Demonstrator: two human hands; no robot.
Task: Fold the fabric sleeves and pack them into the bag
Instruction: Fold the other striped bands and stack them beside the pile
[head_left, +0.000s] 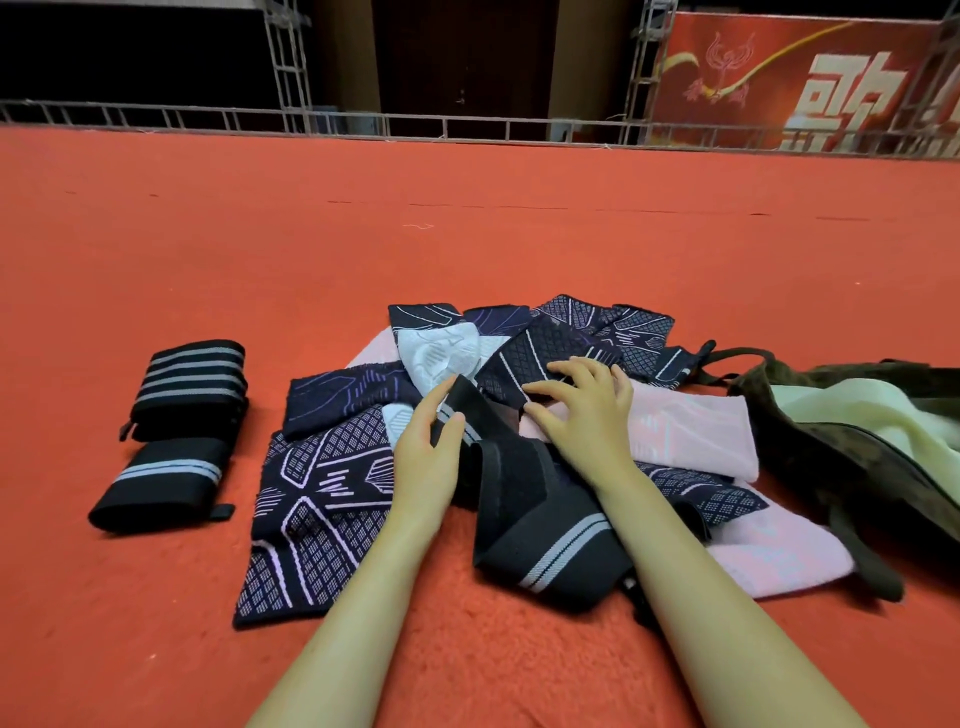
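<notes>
black elastic fabric sleeve with grey stripes (540, 540) lies atop pile on red carpet floor, long axis running near-right to far-left | far end pinched by left hand (428, 457) | right hand (582, 415) flat, fingers spread, beside it | dark open bag (831, 467) lies right, nearer right hand

floor — red carpet (467, 218) | rear — metal truss (291, 67) | red banner (800, 83)

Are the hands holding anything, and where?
The left hand pinches the upper end of the black striped sleeve. The right hand just rests flat on the pile.
</notes>
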